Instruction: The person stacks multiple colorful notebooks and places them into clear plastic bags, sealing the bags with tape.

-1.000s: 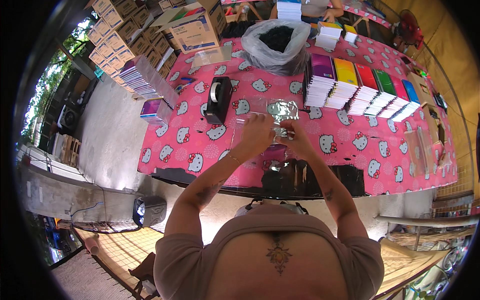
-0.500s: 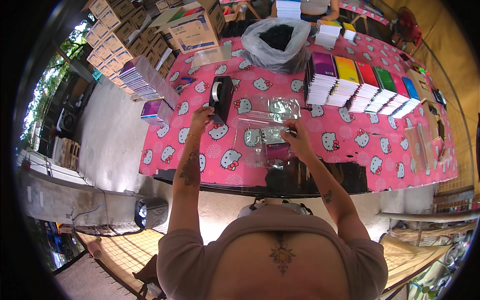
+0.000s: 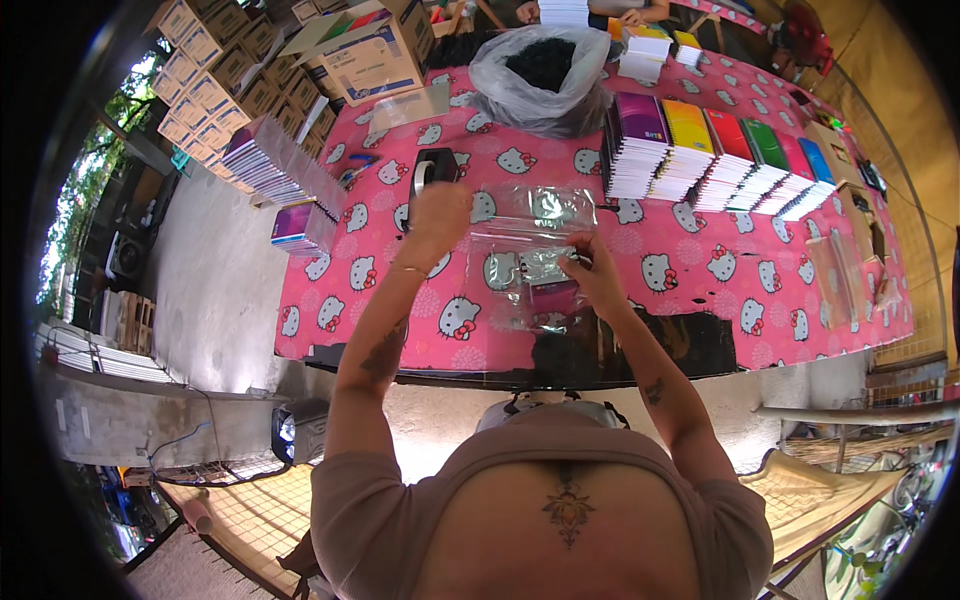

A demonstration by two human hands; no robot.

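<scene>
My left hand (image 3: 441,215) is over the table beside a black tape dispenser (image 3: 431,172). Motion blurs its fingers, so whether they hold anything is unclear. On the pink patterned tablecloth in front of me lies a clear plastic bag (image 3: 515,240), shiny and wrinkled, with a small purple and whitish patch showing at its near part. The right edge of this bag is pinched between the thumb and fingers of my right hand (image 3: 592,268).
Stacks of colored spiral notebooks (image 3: 690,150) stand at the right, more notebooks (image 3: 300,225) at the left edge. Farther back are a bag-lined black container (image 3: 545,90), an open carton (image 3: 370,60) and another person's hands (image 3: 632,17). A clear sleeve (image 3: 840,280) lies far right.
My left hand has moved right, away from the tape dispenser's left side and toward the plastic bag. My right hand stays at the bag's edge. The view has shifted slightly.
</scene>
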